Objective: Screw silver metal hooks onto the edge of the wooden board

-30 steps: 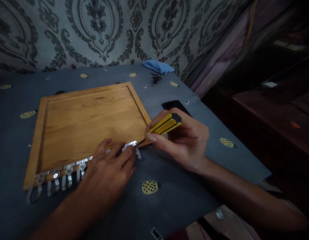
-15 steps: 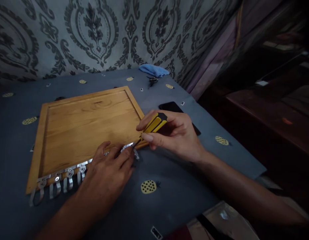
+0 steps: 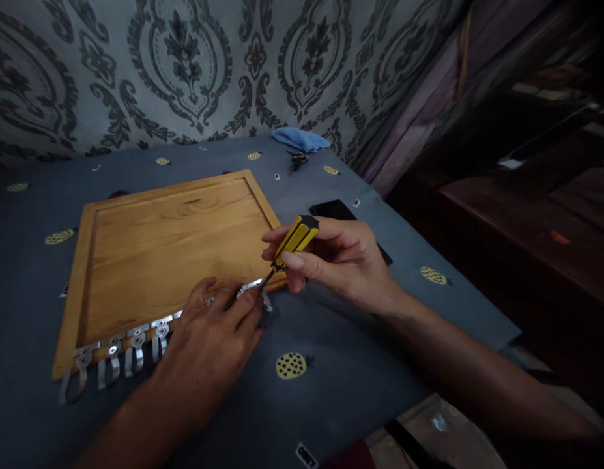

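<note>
My right hand (image 3: 341, 260) pinches a screwdriver (image 3: 296, 241) by its yellow and black handle. The screwdriver slants down to the left, with its tip at the right end of a metal hook rail (image 3: 150, 324). That silvery rail runs along the near edge of a wooden framed board (image 3: 169, 254), its several hooks sticking out toward me. Over the right part of the rail lies my left hand (image 3: 218, 332), its bent fingers gripping the rail near the screwdriver tip. Some of the hooks are hidden beneath it, and the exact contact at the tip is too small to see.
The board lies on a blue table cover (image 3: 350, 391) printed with pineapples. Behind my right hand is a black phone (image 3: 335, 210). Farther back are a small dark bundle (image 3: 298, 160) and a blue cloth (image 3: 300, 139) by the patterned curtain (image 3: 184, 65).
The screwdriver handle has turned a little and tipped slightly left, as my right fingers shifted around it. My left hand and the board keep their places.
</note>
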The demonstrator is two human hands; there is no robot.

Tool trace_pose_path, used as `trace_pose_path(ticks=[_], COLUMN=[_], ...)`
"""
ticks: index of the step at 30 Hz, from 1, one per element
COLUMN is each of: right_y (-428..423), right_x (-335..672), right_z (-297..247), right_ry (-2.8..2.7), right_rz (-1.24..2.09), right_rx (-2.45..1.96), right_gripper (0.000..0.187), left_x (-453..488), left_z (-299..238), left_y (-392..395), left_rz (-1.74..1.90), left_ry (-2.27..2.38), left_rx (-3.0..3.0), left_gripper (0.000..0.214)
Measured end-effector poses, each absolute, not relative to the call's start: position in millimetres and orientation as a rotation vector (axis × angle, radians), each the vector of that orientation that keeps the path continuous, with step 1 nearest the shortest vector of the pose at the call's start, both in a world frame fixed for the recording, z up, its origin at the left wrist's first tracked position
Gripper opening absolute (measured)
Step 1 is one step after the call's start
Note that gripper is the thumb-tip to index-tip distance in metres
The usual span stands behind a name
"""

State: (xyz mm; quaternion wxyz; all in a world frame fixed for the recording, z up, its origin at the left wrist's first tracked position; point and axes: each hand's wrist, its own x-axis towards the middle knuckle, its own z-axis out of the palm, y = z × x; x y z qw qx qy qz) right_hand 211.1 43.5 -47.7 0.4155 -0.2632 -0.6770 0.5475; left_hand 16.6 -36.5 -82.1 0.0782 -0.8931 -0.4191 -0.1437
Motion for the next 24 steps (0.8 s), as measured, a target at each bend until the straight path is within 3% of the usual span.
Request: trace_pose_path(ticks=[10, 16, 24], right_y=[30.6, 34.3, 32.8], right_x=[201.1, 200.7, 201.2], right_z=[-53.7, -53.2, -56.9], right_ry=[-1.533, -1.554, -1.613], right_rz=[0.945, 1.003, 1.025], right_rx=[-0.635, -0.708, -0.689], right_gripper=[0.019, 0.028, 0.024], left_x=[16.2, 16.6, 17.0], left_z=[-82.9, -83.6, -83.7], left_y=[-35.7, -36.3, -35.6], left_rz=[-0.499, -0.516, -0.514], left_ry=[-1.2, -1.243, -1.261], left_rx=[-2.668, -2.667, -2.66], left_gripper=[0.019, 0.023, 0.03])
